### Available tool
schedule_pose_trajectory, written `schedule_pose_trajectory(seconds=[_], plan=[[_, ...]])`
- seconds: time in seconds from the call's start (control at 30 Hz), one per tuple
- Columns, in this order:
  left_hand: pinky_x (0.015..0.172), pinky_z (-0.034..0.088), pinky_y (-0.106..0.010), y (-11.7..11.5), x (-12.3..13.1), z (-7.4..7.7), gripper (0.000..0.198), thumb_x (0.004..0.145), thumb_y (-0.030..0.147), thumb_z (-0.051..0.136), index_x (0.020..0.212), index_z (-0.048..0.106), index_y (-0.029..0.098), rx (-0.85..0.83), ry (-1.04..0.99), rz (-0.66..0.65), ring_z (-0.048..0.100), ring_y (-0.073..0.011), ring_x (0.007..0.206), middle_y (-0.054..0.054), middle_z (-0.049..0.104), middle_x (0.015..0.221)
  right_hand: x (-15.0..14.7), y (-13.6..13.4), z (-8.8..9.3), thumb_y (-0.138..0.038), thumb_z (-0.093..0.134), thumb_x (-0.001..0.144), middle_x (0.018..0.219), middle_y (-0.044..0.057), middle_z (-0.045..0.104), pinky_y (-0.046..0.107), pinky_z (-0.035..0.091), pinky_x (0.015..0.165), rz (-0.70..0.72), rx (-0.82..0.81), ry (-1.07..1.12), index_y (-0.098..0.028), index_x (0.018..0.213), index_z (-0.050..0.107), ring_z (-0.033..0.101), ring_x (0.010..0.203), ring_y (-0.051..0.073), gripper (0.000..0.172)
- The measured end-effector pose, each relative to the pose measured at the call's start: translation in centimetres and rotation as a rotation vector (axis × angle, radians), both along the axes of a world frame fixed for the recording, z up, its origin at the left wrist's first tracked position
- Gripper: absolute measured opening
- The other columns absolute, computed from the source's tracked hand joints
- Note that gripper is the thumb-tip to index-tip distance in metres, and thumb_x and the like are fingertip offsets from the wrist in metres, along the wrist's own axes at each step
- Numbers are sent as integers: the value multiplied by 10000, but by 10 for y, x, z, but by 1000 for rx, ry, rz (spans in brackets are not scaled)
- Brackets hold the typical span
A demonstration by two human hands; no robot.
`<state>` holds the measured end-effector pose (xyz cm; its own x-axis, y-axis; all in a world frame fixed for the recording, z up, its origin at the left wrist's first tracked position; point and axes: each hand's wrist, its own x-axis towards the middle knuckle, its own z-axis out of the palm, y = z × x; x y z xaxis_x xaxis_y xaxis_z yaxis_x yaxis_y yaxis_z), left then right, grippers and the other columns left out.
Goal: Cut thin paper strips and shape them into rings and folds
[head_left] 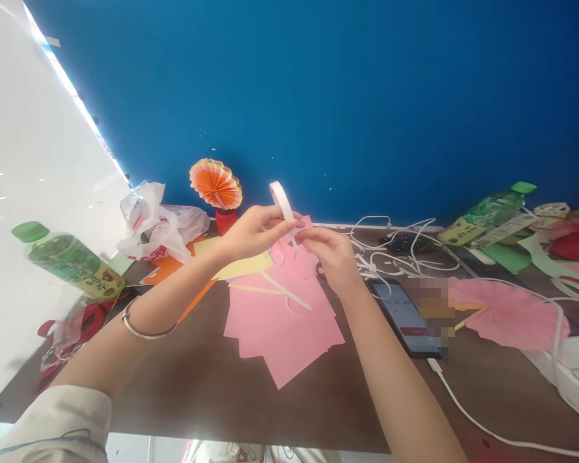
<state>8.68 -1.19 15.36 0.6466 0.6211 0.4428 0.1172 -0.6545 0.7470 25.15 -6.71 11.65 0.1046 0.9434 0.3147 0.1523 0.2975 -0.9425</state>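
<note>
My left hand (257,233) is closed on a thin roll of white tape (282,198), held on edge above the table. Close beside it, the fingers of my right hand (336,258) are pinched at a short strip hanging from the roll. A small pink piece of paper (299,254) shows behind and below the fingers, partly hidden by them. Under both hands lies a fanned stack of pink paper sheets (280,328), with a thin white strip (287,290) on top and yellow paper (246,265) at its left.
A folded orange paper rosette (215,184) stands at the back by a plastic bag (161,225). Green bottles stand left (77,263) and back right (487,215). A phone (405,318), tangled white cables (390,251) and a pink paper fan (516,315) lie right on the brown table (197,392).
</note>
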Motion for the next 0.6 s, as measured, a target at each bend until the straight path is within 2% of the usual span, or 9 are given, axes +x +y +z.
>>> schedule_pose_trajectory(seconds=[0.1,0.27,0.37,0.5,0.6], plan=[[705,488,-237,0,1,0,308,850,385,468,968,657,171,21,29,12,636,-156,838,-60,690,929,-1,0,3,-233,592,688,756,24,667,270,452,506,-20,-28,-3,-194,707,679,602,671,170,97],[705,488,-239,2,2,-1,310,855,384,458,966,657,175,38,52,27,630,-156,847,-55,688,916,2,5,2,-304,671,650,736,32,665,269,421,485,9,-10,-93,-185,675,667,570,606,152,122],[687,485,-232,2,2,1,322,854,391,458,979,651,166,44,58,25,631,-154,834,-64,685,943,5,9,0,-329,690,645,733,34,664,293,431,539,-13,29,-152,-197,682,668,570,632,162,139],[661,472,-217,0,2,5,319,853,385,464,1000,641,162,63,53,17,627,-142,804,-67,685,949,7,9,-1,-308,680,671,830,32,656,314,438,686,-6,119,-185,-212,642,639,580,814,187,108],[580,447,-211,-3,3,5,329,844,405,469,951,659,159,66,56,82,608,-121,684,-61,695,876,7,6,-1,-307,643,714,820,21,628,304,415,671,-33,141,-267,-211,654,613,555,772,165,116]])
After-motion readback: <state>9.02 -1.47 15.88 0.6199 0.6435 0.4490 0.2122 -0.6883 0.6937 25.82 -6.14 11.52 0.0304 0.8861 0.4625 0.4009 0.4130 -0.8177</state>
